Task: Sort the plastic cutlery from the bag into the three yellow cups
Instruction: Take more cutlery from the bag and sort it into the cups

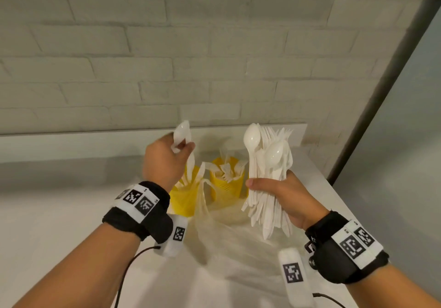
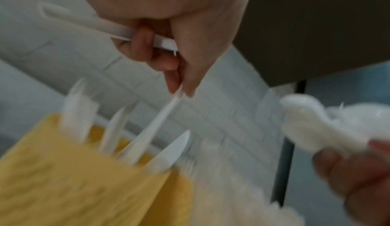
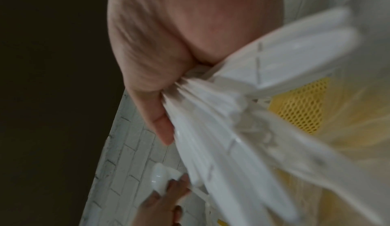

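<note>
My left hand [image 1: 177,150] is raised over the left yellow cup [image 1: 185,200]. It holds a white spoon [image 1: 182,131] bowl up and pinches a white knife [image 2: 160,122], whose blade hangs into that cup among other knives. My right hand [image 1: 269,186] grips a thick bundle of white cutlery [image 1: 267,164] upright, spoons on top. A second yellow cup [image 1: 229,186] with forks stands between my hands. In the right wrist view my thumb [image 3: 158,112] presses on the bundle [image 3: 232,129] in front of a yellow mesh cup [image 3: 301,106]. A third cup is not in sight.
The crumpled clear plastic bag [image 1: 214,226] lies on the white table [image 1: 59,212] in front of the cups. A white brick wall [image 1: 167,57] runs close behind the cups. A dark post [image 1: 381,81] rises at the table's right edge.
</note>
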{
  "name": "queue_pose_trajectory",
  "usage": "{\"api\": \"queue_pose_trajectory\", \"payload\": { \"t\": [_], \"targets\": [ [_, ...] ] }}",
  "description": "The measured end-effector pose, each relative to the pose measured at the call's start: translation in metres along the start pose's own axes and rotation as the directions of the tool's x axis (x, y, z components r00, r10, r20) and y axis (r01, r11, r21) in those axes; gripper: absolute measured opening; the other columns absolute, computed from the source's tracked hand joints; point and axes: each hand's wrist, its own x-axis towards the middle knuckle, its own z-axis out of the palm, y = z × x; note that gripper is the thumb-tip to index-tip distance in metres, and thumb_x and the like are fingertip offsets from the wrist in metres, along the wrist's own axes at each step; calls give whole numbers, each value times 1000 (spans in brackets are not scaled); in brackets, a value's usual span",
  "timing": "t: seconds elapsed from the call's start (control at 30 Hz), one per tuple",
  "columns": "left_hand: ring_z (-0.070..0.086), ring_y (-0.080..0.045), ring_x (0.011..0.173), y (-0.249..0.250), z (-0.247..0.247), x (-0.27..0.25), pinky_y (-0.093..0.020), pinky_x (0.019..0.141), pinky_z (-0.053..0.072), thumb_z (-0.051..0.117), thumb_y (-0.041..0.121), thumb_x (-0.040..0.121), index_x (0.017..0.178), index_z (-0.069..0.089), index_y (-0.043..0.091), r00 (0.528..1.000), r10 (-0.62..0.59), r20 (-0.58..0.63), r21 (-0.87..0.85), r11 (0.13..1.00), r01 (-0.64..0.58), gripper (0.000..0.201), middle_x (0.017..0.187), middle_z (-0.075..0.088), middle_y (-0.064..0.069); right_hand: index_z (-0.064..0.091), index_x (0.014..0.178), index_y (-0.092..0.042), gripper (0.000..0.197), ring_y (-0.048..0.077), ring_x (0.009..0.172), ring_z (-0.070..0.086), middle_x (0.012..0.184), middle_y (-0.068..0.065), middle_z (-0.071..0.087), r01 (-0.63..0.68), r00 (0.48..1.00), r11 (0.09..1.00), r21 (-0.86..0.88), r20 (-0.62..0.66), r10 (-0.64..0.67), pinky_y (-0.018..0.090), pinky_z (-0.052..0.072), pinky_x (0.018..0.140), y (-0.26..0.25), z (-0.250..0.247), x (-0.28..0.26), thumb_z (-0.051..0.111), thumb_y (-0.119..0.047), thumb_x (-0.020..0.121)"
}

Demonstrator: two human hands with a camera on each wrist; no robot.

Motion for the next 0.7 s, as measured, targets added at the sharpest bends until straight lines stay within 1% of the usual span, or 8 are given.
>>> {"api": "queue_pose_trajectory", "payload": {
  "t": [0.13,0.23,0.3,0.37,0.43,0.5,0.53,0.7],
  "targets": [
    [65,-29,74,-24,15,-3,-27,56,41,72,31,82,77,65,8,950,-132,284,221,973,69,25,73,67,-8,64,112,-16,41,23,97,70,104,8,73,-10,1000,1000,-17,-1,10,37,55,85,0,1,0,77,-6,74],
    [64,-28,89,-19,17,0,-30,68,45,77,35,78,98,61,6,937,-201,285,248,960,130,38,93,65,-9,65,109,-17,37,23,95,71,103,9,73,-4,1000,1000,-28,-9,4,38,56,85,-2,-3,-1,76,-5,75],
    [61,-23,89,3,15,-2,-29,69,45,75,34,80,108,56,6,971,-111,213,135,987,83,45,102,61,-10,66,107,-17,35,22,94,71,103,9,73,-1,1000,1000,-28,-10,0,37,56,84,-2,-7,-1,75,-5,76],
    [58,-8,73,35,15,-12,-18,57,41,70,35,85,102,58,8,974,-10,227,-99,994,34,34,90,62,-2,66,106,-18,34,21,92,72,101,8,74,7,1000,1000,-27,0,-7,34,56,80,-3,-9,-3,75,-4,76],
    [54,2,57,65,20,-27,-13,53,40,67,42,86,95,64,13,911,13,411,-331,934,136,30,71,59,10,66,108,-17,35,21,93,72,102,8,74,16,1000,1000,-19,18,-16,34,57,80,-5,-10,-5,74,-3,77],
    [54,3,59,82,30,-41,-15,58,41,66,49,85,98,67,20,823,39,567,-443,856,265,31,68,58,16,66,110,-16,37,25,95,72,104,11,74,34,999,999,-12,38,-34,39,58,83,-6,-10,-8,71,1,79],
    [54,1,60,86,34,-47,-16,58,41,67,48,84,101,66,20,808,61,586,-469,839,277,33,70,57,14,66,111,-16,37,26,95,72,104,11,74,46,998,999,-9,41,-46,40,58,84,-7,-10,-9,70,3,79],
    [42,-7,53,87,47,-56,-22,58,39,71,27,86,84,59,0,862,59,503,-523,815,249,30,61,45,4,66,108,-23,39,17,96,72,104,2,75,76,997,997,18,-4,-76,32,57,83,-6,-15,-15,70,2,79]
  ]
}}
